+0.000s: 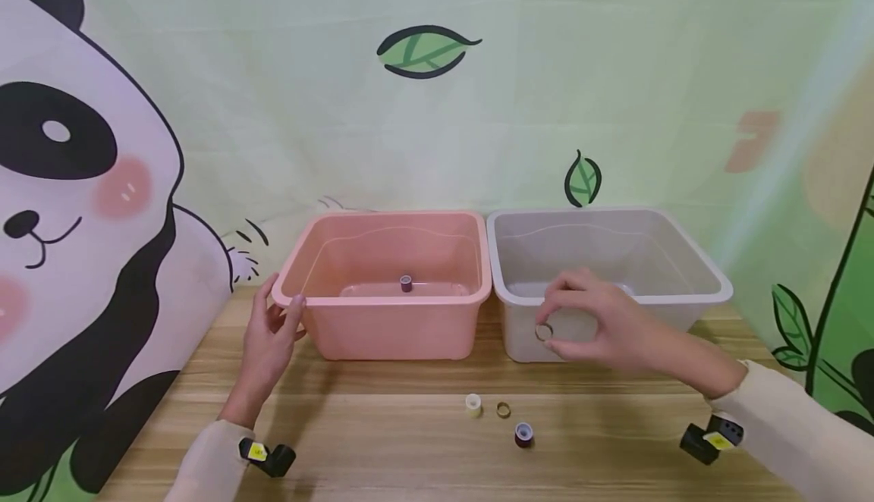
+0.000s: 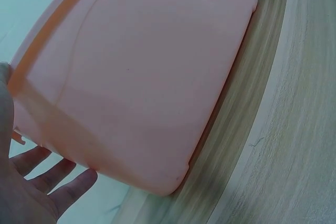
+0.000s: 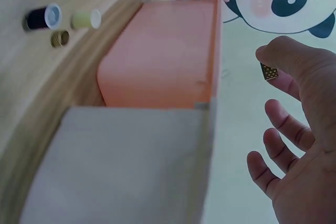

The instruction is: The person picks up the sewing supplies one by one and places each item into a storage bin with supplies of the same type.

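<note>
My right hand (image 1: 601,320) pinches a gold ring thimble (image 1: 543,332) between thumb and forefinger, in front of the grey bin (image 1: 608,299). Dimples show on the thimble (image 3: 269,71) in the right wrist view, where the other fingers stay apart from it. My left hand (image 1: 268,343) holds the front left corner of the pink bin (image 1: 396,327) by its rim. On the table lie a second ring thimble (image 1: 503,409), a pale yellow thread spool (image 1: 473,405) and a dark thread spool (image 1: 523,434). Another dark spool (image 1: 406,283) stands inside the pink bin.
Both bins stand side by side on the wooden table (image 1: 382,441), close to a cloth backdrop (image 1: 328,108) printed with a panda and leaves. The grey bin's near wall hides part of its floor.
</note>
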Action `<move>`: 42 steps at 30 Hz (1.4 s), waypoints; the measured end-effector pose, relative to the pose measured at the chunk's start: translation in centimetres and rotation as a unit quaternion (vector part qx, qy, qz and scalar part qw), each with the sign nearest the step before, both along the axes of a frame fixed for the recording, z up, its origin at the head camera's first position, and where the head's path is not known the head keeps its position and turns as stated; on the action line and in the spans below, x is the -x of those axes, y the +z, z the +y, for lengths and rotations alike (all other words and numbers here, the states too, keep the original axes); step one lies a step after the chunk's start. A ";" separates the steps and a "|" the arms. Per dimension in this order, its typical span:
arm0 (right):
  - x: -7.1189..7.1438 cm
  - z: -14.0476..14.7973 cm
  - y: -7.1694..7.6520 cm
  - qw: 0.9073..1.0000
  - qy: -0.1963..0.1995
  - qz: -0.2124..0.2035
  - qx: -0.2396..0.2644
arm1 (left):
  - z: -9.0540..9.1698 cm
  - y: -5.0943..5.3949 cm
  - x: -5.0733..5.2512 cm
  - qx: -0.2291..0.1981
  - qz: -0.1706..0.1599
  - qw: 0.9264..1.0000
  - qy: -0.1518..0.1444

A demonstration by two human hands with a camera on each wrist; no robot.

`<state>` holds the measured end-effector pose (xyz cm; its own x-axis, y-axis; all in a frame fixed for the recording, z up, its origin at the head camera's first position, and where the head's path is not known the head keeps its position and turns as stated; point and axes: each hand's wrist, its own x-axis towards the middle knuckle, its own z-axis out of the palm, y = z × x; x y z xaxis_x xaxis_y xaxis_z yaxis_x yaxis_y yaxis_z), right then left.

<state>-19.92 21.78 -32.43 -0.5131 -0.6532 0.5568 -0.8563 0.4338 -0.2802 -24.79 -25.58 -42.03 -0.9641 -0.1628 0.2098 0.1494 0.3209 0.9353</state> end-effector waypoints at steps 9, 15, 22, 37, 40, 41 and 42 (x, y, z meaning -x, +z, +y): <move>2.3 0.6 2.5 1.000 0.010 -0.004 -0.002 | -0.2 -0.1 -0.1 0.000 0.004 1.000 -0.004; 3.6 0.7 3.5 1.000 0.015 0.019 -0.007 | -0.2 -0.3 -0.2 0.004 0.003 1.000 0.000; 4.6 0.9 4.8 0.999 -0.013 0.023 -0.045 | -0.3 -0.4 -0.1 -0.001 -0.007 1.000 -0.001; 7.6 1.6 7.9 0.989 -0.081 -0.070 -0.104 | -0.3 -0.5 0.2 -0.007 -0.002 1.000 -0.004; 8.2 1.6 8.3 0.986 -0.090 -0.090 -0.111 | -0.2 -0.4 0.2 -0.006 0.001 1.000 -0.005; 8.4 1.7 8.3 0.985 -0.093 -0.095 -0.113 | -0.2 -0.4 0.2 -0.006 0.001 1.000 -0.005; 8.6 1.7 8.4 0.984 -0.094 -0.098 -0.114 | -0.2 -0.4 0.2 -0.007 0.002 1.000 -0.005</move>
<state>-28.52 23.46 -24.03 -0.7205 -0.6326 0.2842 -0.6934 0.6508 -0.3092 -24.98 -25.82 -42.47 -0.9650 -0.1556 0.2113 0.1561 0.3069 0.9388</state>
